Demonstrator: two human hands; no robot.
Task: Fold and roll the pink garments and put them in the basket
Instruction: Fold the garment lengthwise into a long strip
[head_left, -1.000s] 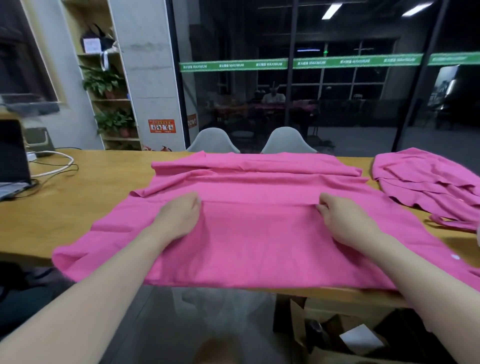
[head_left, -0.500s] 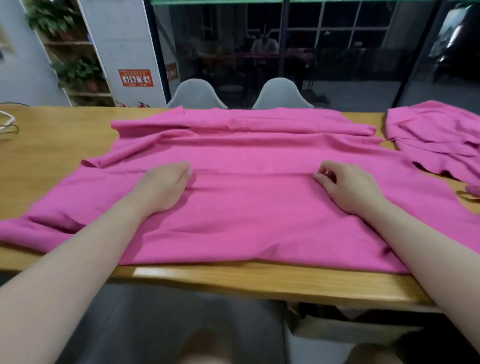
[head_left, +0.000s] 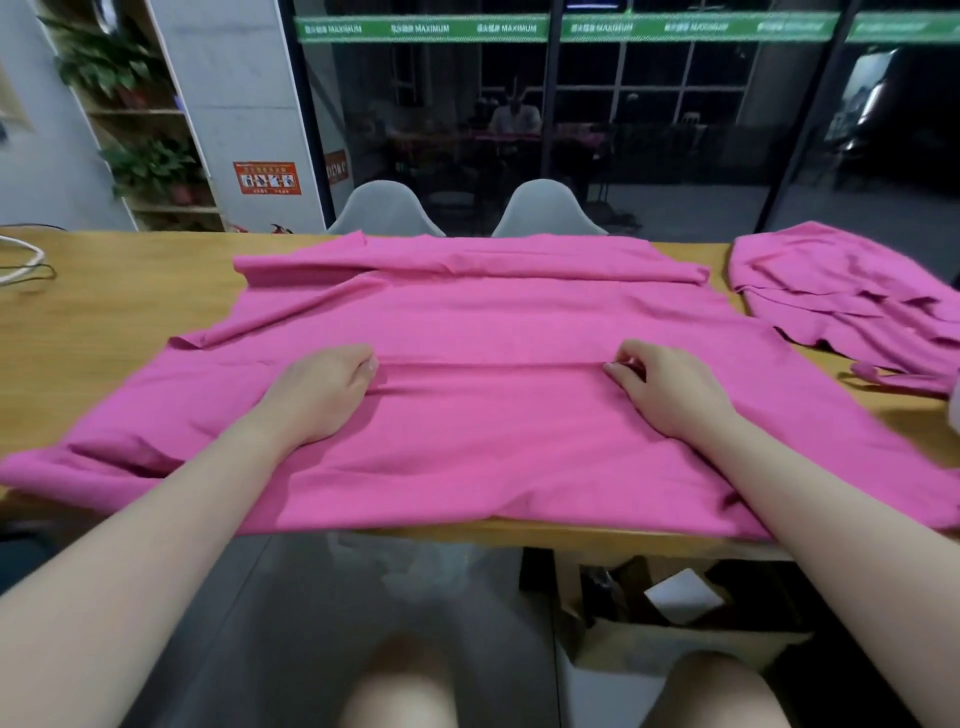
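Observation:
A large pink garment (head_left: 483, 322) lies spread across the wooden table (head_left: 98, 312), its far edge folded over and its near edge hanging past the table front. My left hand (head_left: 317, 395) and my right hand (head_left: 670, 389) rest on it about mid-way, fingers curled, each pinching a straight horizontal crease that runs between them. A second pink garment (head_left: 841, 291) lies crumpled at the right end of the table, apart from both hands. No basket is in view.
Two grey chairs (head_left: 540, 213) stand behind the table's far edge, before a glass wall. White and black cables (head_left: 26, 265) lie at the far left. An open cardboard box (head_left: 670, 618) sits on the floor under the table, right of my knees.
Both hands stay at the same spots on the garment, and their fingers have curled in, gathering a raised crease between them. The camera has tilted up and down.

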